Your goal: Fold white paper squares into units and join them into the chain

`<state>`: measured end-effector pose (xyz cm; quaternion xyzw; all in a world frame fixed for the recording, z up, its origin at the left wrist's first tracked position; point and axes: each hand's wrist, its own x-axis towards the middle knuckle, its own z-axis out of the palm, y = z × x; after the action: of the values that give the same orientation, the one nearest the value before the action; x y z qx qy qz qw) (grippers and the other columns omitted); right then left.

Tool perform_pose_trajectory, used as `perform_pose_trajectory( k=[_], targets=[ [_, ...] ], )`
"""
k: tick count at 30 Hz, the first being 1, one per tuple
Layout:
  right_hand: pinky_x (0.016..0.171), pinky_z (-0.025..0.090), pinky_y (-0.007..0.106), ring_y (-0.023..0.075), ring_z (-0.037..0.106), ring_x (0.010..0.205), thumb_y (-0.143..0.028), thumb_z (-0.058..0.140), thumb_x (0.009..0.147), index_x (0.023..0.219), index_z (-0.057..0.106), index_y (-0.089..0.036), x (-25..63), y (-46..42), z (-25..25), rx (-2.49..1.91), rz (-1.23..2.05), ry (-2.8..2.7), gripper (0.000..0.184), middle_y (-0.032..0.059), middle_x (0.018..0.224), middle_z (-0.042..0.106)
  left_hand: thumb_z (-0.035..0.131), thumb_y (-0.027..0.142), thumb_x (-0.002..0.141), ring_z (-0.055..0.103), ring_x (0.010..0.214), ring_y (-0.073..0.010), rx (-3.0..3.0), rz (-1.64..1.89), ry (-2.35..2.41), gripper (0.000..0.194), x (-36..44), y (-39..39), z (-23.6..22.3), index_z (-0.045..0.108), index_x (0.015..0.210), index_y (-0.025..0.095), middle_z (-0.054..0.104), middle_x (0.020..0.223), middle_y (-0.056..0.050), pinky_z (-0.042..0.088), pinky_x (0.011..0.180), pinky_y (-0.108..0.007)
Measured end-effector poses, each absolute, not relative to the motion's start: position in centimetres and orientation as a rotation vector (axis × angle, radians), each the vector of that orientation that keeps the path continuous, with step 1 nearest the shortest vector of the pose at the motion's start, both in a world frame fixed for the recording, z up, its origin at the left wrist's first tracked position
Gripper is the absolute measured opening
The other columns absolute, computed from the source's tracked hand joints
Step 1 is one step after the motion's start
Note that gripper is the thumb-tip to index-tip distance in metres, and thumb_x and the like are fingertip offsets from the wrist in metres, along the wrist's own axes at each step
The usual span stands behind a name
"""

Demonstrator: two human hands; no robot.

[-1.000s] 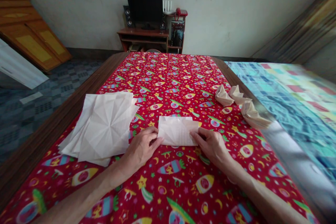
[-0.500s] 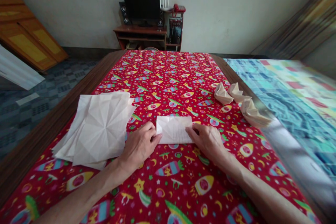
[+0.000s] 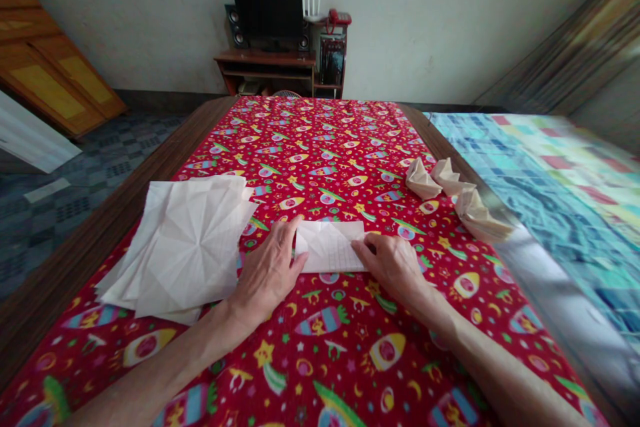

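Observation:
A white sheet of paper, folded into a wide strip with crease lines across it, lies flat in front of me. At its left end is my left hand. The thumb and index finger are spread apart along that edge, the thumb touching the lower left part. My right hand is closed on the right edge, its thumb over the paper and the other fingers curled. To the left of my left hand rests a stack of creased paper sheets, the top one showing star-like folds.
Several folded paper pieces stand near the table's right side. A red patterned cloth covers the table, whose brown edge shows. Beyond are a desk with a monitor, a wooden cabinet and a bed at right.
My left hand's thumb and index finger have spread apart from a pinch at the paper's left edge. The right hand keeps its grip, and the paper lies nearly where it was.

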<state>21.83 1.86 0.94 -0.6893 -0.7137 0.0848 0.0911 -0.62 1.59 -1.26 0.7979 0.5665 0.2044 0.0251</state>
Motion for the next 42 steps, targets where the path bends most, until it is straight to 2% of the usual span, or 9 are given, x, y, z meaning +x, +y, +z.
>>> perform_pose_trajectory(
  k=[2, 4, 8, 15, 22, 35, 37, 39, 42],
  targets=[
    [0.053, 0.026, 0.024, 0.0136, 0.058, 0.058, -0.041, 0.046, 0.090, 0.064, 0.061, -0.019, 21.8, 1.9, 0.9, -2.045, 0.258, -2.117, 0.037, 0.0031, 0.059, 0.063, 0.056, 0.024, 0.085, 0.051, 0.117, -0.0280, 2.543, 0.672, 1.698, 0.055, -0.6, 1.8, -1.5, 0.036, 0.136, 0.017, 0.045, 0.132, -0.015, 0.050, 0.091, -0.040],
    [0.053, 0.026, 0.024, 0.0136, 0.057, 0.057, -0.042, 0.046, 0.090, 0.064, 0.061, -0.019, 21.8, 2.0, 0.9, -2.038, 0.263, -2.119, 0.038, 0.0032, 0.059, 0.063, 0.051, 0.020, 0.087, 0.045, 0.124, -0.0282, 2.643, 0.669, 1.587, 0.042, -0.6, 1.9, -1.5, 0.047, 0.129, 0.019, 0.042, 0.139, -0.012, 0.043, 0.101, -0.044],
    [0.052, 0.025, 0.024, 0.0140, 0.058, 0.057, -0.042, 0.046, 0.090, 0.064, 0.061, -0.019, 21.9, 2.0, 0.8, -2.042, 0.265, -2.127, 0.038, 0.0037, 0.059, 0.063, 0.039, 0.015, 0.093, 0.040, 0.131, -0.0240, 2.775, 0.592, 1.368, 0.032, 0.1, 2.0, -1.4, 0.058, 0.119, 0.018, 0.049, 0.138, -0.006, 0.028, 0.112, -0.049],
    [0.052, 0.025, 0.024, 0.0130, 0.056, 0.055, -0.039, 0.045, 0.091, 0.064, 0.061, -0.019, 21.8, 1.9, 1.0, -2.022, 0.263, -2.142, 0.037, 0.0028, 0.058, 0.062, 0.036, 0.025, 0.097, 0.037, 0.134, -0.0211, 2.751, 0.534, 1.275, 0.036, 1.1, 1.1, -1.1, 0.052, 0.128, 0.016, 0.047, 0.141, -0.007, 0.027, 0.114, -0.047],
    [0.051, 0.024, 0.024, 0.0126, 0.054, 0.053, -0.040, 0.046, 0.090, 0.062, 0.060, -0.019, 21.8, 1.9, 1.0, -2.022, 0.248, -2.129, 0.038, 0.0022, 0.055, 0.060, 0.036, 0.025, 0.097, 0.029, 0.138, -0.0215, 2.766, 0.442, 1.156, 0.041, 1.6, 0.1, -1.1, 0.042, 0.137, 0.016, 0.038, 0.147, -0.009, 0.032, 0.113, -0.042],
    [0.050, 0.028, 0.024, 0.0125, 0.056, 0.052, -0.041, 0.045, 0.092, 0.065, 0.063, -0.019, 22.0, 1.8, 0.9, -1.991, 0.194, -2.171, 0.039, 0.0020, 0.057, 0.063, 0.038, 0.032, 0.097, 0.023, 0.141, -0.0237, 2.818, 0.309, 1.051, 0.043, 1.5, 0.0, -1.0, 0.036, 0.140, 0.028, 0.032, 0.151, 0.001, 0.024, 0.114, -0.045],
    [0.052, 0.032, 0.024, 0.0142, 0.059, 0.056, -0.040, 0.042, 0.094, 0.076, 0.066, -0.019, 22.2, 1.2, 1.0, -1.930, 0.062, -2.177, 0.037, 0.0029, 0.062, 0.066, 0.038, 0.033, 0.097, 0.022, 0.141, -0.0239, 2.819, 0.313, 1.054, 0.043, 1.5, 0.0, -1.1, 0.036, 0.140, 0.028, 0.032, 0.151, 0.000, 0.024, 0.114, -0.045],
    [0.059, 0.041, 0.026, 0.0177, 0.064, 0.070, -0.035, 0.041, 0.095, 0.095, 0.068, -0.017, 22.3, 0.1, 1.0, -1.797, -0.163, -2.163, 0.032, 0.0067, 0.079, 0.071, 0.036, 0.032, 0.098, 0.022, 0.141, -0.0233, 2.819, 0.332, 1.055, 0.042, 1.5, -0.1, -1.1, 0.037, 0.139, 0.028, 0.032, 0.151, -0.001, 0.025, 0.114, -0.046],
    [0.088, 0.047, 0.033, 0.0230, 0.059, 0.109, -0.026, 0.041, 0.095, 0.119, 0.060, -0.013, 22.0, -2.2, 0.7, -1.395, -0.298, -2.306, 0.034, 0.0130, 0.118, 0.064, 0.034, 0.031, 0.098, 0.021, 0.141, -0.0231, 2.818, 0.330, 1.046, 0.041, 1.5, -0.1, -1.0, 0.039, 0.138, 0.025, 0.032, 0.151, -0.003, 0.024, 0.114, -0.046]
  ],
)
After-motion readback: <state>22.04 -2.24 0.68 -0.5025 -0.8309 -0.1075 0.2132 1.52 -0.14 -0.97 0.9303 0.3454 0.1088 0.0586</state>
